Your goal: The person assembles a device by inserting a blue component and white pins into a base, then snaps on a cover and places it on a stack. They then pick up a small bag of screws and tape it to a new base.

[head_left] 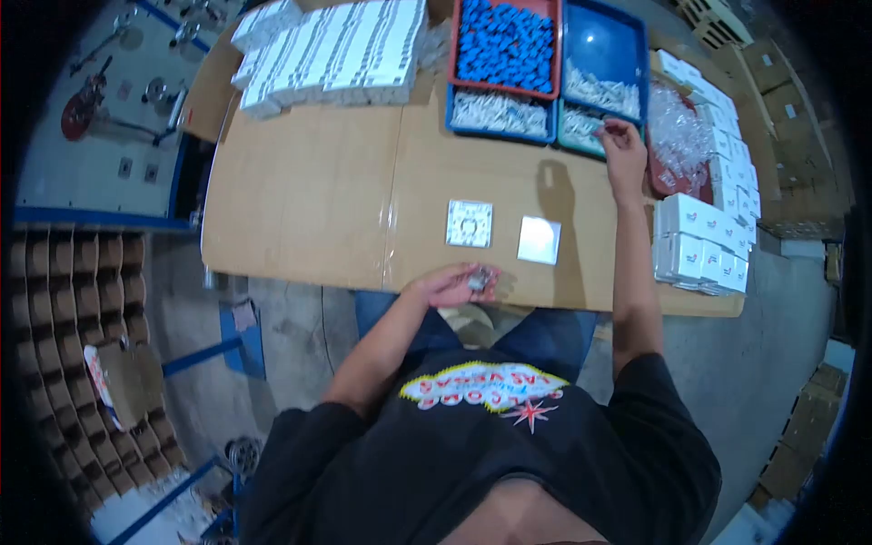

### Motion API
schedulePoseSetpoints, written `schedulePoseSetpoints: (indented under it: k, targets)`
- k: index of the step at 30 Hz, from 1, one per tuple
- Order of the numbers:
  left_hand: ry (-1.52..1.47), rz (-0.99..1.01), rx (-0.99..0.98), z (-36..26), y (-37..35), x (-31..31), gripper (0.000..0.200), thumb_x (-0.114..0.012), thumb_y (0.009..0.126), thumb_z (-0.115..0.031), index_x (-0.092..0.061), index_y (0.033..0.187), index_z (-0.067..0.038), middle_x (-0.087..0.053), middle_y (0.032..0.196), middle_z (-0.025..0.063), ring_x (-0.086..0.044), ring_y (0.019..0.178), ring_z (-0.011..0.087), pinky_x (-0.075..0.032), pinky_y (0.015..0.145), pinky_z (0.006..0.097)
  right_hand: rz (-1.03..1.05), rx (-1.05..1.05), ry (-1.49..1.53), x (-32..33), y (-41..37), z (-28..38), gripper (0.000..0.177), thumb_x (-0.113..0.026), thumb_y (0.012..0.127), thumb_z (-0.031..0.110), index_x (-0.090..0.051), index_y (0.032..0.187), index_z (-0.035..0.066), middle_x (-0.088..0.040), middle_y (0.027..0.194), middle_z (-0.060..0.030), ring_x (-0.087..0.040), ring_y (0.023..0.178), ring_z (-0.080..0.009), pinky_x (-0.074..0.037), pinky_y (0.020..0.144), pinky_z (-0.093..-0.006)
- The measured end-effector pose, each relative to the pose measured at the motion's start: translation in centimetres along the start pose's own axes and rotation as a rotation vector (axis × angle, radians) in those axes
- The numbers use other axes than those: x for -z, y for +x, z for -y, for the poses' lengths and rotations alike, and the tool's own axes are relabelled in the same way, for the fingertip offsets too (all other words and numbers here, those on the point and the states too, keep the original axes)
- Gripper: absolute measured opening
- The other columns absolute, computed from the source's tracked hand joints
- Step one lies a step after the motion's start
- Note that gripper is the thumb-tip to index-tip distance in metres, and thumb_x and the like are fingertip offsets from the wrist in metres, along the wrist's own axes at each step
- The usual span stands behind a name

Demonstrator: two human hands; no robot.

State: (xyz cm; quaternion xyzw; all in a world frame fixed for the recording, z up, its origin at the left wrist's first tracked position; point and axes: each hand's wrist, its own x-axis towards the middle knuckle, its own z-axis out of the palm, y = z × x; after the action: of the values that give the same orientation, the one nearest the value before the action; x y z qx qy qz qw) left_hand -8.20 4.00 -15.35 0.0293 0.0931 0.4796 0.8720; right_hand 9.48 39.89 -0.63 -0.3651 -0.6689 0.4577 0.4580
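My left hand (451, 285) is turned palm up at the near edge of the cardboard-covered table. Its fingers curl around a small shiny greyish packet (479, 279). My right hand (625, 153) reaches out to the green tray (581, 145) of small white parts, fingertips pinched at its right side; what they pinch is too small to make out. Between the hands lie a square white plate with a printed or moulded face (470, 223) and a plain glossy white square plate (540, 240).
Beside the green tray sit a red tray (453, 54) of blue pieces and blue trays (644, 54) of white parts. White boxes are stacked at the back left (336, 54) and right (701, 241). Clear plastic bags (679, 132) fill a red bin. Cardboard dividers (82, 300) stand at left.
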Motion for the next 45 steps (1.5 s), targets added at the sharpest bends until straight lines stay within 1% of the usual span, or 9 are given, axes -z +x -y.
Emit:
schedulePoseSetpoints:
  k: [5,7,10,18,25,30,36,41,45]
  targets:
    - [0.046,-0.074,-0.132,0.4,-0.1,-2.9,0.052,-0.058,0.104,-0.036,-0.052,0.142,-0.001,-0.066,0.123,0.0095,-0.062,0.113,0.0231,-0.046,0.109,0.0451,0.16,-0.271,0.302,-4.2,-14.6,6.3,0.02,-0.066,0.094,-0.004,-0.061,0.113,-0.003,-0.067,0.098,-0.0081,-0.068,0.089,-0.0149,-0.056,0.076,-0.0279]
    - [0.051,-0.137,-0.291,0.6,0.7,-5.3,0.052,-0.058,0.104,-0.037,-0.053,0.142,-0.002,-0.066,0.124,0.0083,-0.062,0.112,0.0215,-0.047,0.108,0.0442,0.176,-0.301,0.313,-4.7,-17.6,7.6,0.019,-0.067,0.094,-0.003,-0.062,0.112,-0.002,-0.067,0.098,-0.0075,-0.067,0.088,-0.0135,-0.056,0.075,-0.0267]
    - [0.009,-0.139,-0.277,0.4,1.6,-8.2,0.053,-0.051,0.106,-0.042,-0.052,0.142,-0.004,-0.066,0.127,0.0095,-0.063,0.112,0.0231,-0.046,0.109,0.0446,0.194,-0.329,0.277,-5.2,-19.8,9.2,0.018,-0.069,0.093,-0.001,-0.063,0.11,-0.001,-0.068,0.099,-0.006,-0.066,0.087,-0.0109,-0.055,0.073,-0.0248]
    - [0.057,-0.131,-0.333,-0.7,2.0,-12.5,0.047,-0.05,0.107,-0.044,-0.057,0.137,-0.008,-0.067,0.125,0.0074,-0.063,0.111,0.0233,-0.048,0.107,0.0439,0.277,-0.141,0.069,-5.6,-19.6,12.0,0.015,-0.074,0.091,0.003,-0.068,0.104,0.001,-0.07,0.087,-0.0018,-0.064,0.073,-0.0056,-0.051,0.064,-0.0228]
    - [0.128,-0.153,-0.361,-0.6,1.6,-12.6,0.041,-0.05,0.107,-0.043,-0.06,0.131,-0.012,-0.068,0.119,0.005,-0.064,0.109,0.0201,-0.049,0.103,0.0416,0.443,-0.244,-0.023,-5.8,-19.4,12.1,0.008,-0.072,0.091,0.004,-0.069,0.098,0.001,-0.07,0.098,-0.0014,-0.061,0.081,-0.007,-0.047,0.068,-0.0219]
    - [0.161,-0.183,-0.367,-0.7,1.6,-12.9,0.042,-0.05,0.107,-0.044,-0.059,0.132,-0.012,-0.067,0.12,0.0048,-0.064,0.108,0.0183,-0.05,0.102,0.0402,0.587,-0.08,-0.108,-5.2,-19.1,12.2,0.014,-0.071,0.094,0.012,-0.069,0.101,0.0,-0.066,0.109,-0.0054,-0.063,0.084,-0.0114,-0.052,0.071,-0.0263]
    - [0.388,-0.374,-0.392,-0.8,1.4,-15.6,0.045,-0.051,0.107,-0.046,-0.064,0.127,-0.008,-0.07,0.113,0.0062,-0.068,0.103,0.0178,-0.053,0.094,0.0357,0.751,-0.013,-0.269,-3.5,-17.8,13.0,0.012,-0.068,0.092,0.008,-0.069,0.101,0.002,-0.068,0.102,-0.0056,-0.063,0.086,-0.016,-0.049,0.071,-0.0287]
    - [0.783,-0.506,-0.416,-0.1,1.5,-17.6,0.038,-0.055,0.107,-0.033,-0.064,0.127,-0.002,-0.071,0.111,0.0077,-0.07,0.098,0.0166,-0.054,0.091,0.0319,0.799,-0.078,-0.287,-2.3,-17.0,12.5,0.012,-0.069,0.09,0.008,-0.069,0.101,0.002,-0.067,0.101,-0.0064,-0.063,0.085,-0.0171,-0.051,0.072,-0.0303]
    - [0.803,-0.581,-0.47,-0.1,1.8,-16.6,0.031,-0.06,0.104,-0.019,-0.063,0.127,0.003,-0.071,0.113,0.0117,-0.07,0.099,0.0174,-0.055,0.092,0.0313,0.795,-0.117,-0.283,-2.4,-17.1,13.1,0.012,-0.07,0.089,0.007,-0.07,0.1,0.002,-0.068,0.092,-0.0054,-0.062,0.079,-0.014,-0.05,0.069,-0.0288]
